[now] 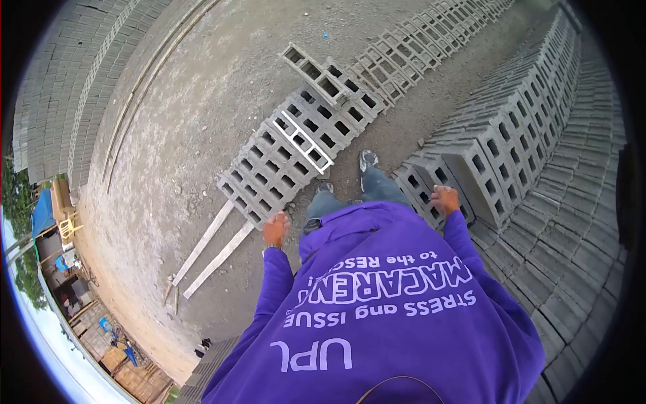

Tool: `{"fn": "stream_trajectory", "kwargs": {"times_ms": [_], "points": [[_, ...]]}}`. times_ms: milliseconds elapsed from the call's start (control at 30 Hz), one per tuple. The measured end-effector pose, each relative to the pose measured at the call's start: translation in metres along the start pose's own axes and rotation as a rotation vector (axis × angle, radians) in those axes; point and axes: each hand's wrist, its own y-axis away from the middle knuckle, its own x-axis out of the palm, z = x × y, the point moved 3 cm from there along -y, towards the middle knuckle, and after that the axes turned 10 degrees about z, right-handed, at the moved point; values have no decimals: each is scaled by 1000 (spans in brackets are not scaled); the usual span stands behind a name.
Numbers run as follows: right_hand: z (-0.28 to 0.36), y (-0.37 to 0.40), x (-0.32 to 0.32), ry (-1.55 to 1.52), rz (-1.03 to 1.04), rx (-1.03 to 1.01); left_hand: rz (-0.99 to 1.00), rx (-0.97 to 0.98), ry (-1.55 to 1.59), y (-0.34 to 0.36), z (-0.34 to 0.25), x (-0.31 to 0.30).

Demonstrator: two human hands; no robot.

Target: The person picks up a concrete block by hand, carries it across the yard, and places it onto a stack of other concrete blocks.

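Observation:
My left hand [275, 230] hangs beside my body, its fingers loosely bent and nothing visible in them. Close to it is the near end of a row of hollow concrete blocks [269, 151] standing with their holes up. A white, ladder-like frame [303, 141] lies across these blocks. My right hand [445, 200] is half curled with fingers apart, over or beside grey hollow blocks [420, 182] at the end of a stack; whether it touches them cannot be made out. No object shows in it. My shoes [368, 159] stand between the row and the stack.
One block [315, 73] lies on top of the row. Two pale boards [205, 242] stick out from its near end. More blocks [410, 50] run away along the ground. A long block stack [518, 141] lines the right side; another wall of blocks [57, 87] stands far left.

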Motion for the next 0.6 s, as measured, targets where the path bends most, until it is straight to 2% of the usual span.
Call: {"fn": "stream_trajectory", "kwargs": {"times_ms": [100,267,433,500,600], "points": [[35,5,9,55,64,-30,-44,-142,37,10,60,-4],[79,-2,31,181,133,-125,-97,-285,163,39,104,6],[108,6,55,277,158,-135,-75,-286,234,31,101,4],[111,16,65,286,140,-152,-41,-161,256,15,93,-6],[104,25,76,280,121,-166,-5,-145,230,-6,78,-29]]}}
